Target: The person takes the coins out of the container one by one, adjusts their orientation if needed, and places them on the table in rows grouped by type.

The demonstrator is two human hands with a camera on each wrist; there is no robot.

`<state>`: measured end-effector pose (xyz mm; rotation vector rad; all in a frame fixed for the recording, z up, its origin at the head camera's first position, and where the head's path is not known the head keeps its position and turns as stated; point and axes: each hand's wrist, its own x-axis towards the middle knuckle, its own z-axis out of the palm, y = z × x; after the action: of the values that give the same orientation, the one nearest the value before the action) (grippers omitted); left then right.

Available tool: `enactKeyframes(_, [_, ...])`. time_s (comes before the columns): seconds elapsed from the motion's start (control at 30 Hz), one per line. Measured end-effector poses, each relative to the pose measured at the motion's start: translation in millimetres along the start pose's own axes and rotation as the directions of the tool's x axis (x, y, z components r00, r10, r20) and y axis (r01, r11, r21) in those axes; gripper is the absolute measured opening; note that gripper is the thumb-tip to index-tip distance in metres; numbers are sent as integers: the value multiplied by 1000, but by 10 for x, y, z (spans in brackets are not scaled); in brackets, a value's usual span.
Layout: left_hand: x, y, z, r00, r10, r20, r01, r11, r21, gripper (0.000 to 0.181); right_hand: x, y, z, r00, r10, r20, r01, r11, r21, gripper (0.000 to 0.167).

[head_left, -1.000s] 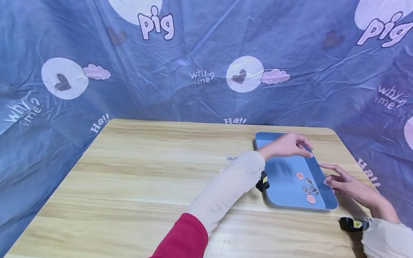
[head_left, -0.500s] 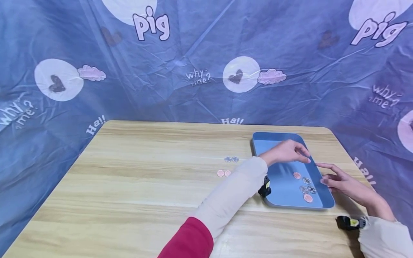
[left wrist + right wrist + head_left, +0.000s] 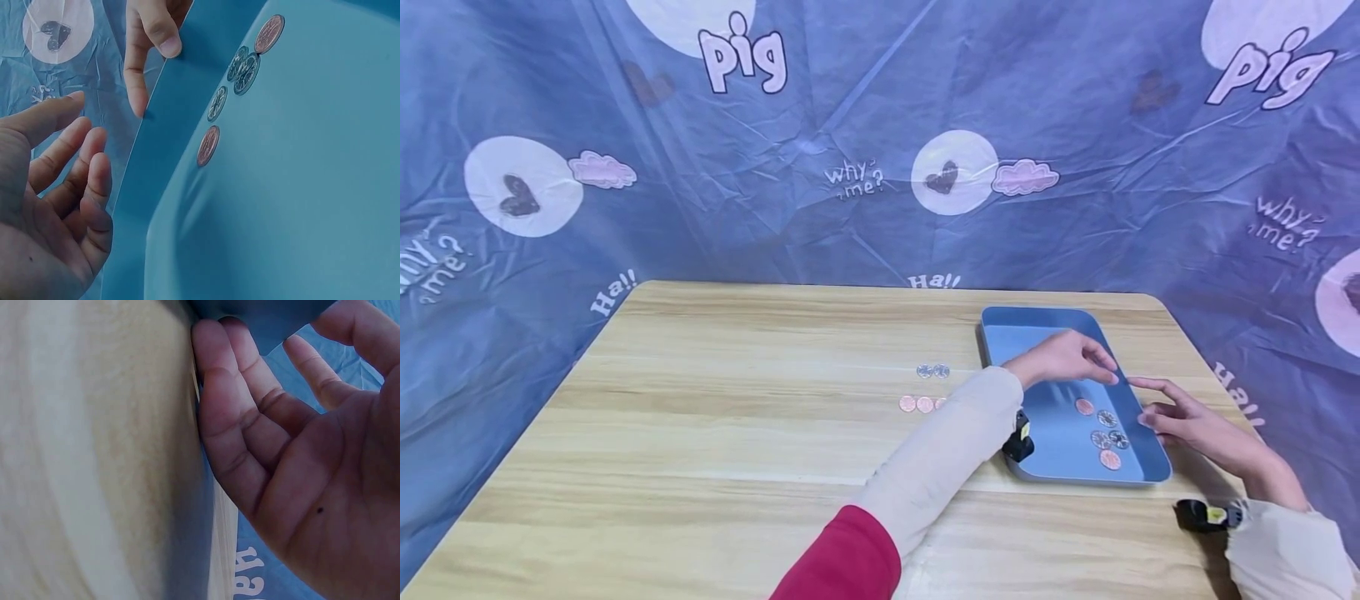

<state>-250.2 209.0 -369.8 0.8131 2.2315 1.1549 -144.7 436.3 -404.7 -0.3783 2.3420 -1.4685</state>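
A blue tray [image 3: 1078,477] at the table's right holds several silver and copper coins [image 3: 1109,459], also seen in the left wrist view as copper [image 3: 208,145] and silver coins [image 3: 217,103]. My left hand [image 3: 1063,357] hovers over the tray near its right wall, fingers loosely bent, thumb and fingers [image 3: 100,178] apart with nothing between them. At the right wall, my right hand [image 3: 1217,433] holds the tray: thumb on the rim, index fingertip touching it farther back, other fingers [image 3: 219,400] curled low against the outside.
Left of the tray, two silver coins [image 3: 933,371] lie on the wooden table [image 3: 700,433], with a row of copper coins [image 3: 916,403] nearer, partly behind the left sleeve [image 3: 940,450]. A blue printed cloth [image 3: 820,233] hangs behind.
My left hand has come slightly nearer and lower over the tray, and the coins on the table show more beside the sleeve. My right hand keeps its place at the tray wall.
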Motion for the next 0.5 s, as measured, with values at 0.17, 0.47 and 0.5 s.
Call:
enactKeyframes(0.17, [38, -11, 46, 1000, 16, 18, -16, 1000, 3, 14, -32, 6, -7, 1000, 2, 0, -2, 1000, -2, 58])
enactKeyframes(0.47, [109, -83, 34, 996, -4, 86, 1, 999, 33, 21, -30, -33, 12, 999, 24, -27, -25, 999, -48, 57])
enactKeyframes(0.5, [111, -91, 32, 996, -3, 89, -1, 999, 36, 21, -26, -39, 18, 999, 29, -32, -30, 998, -51, 56])
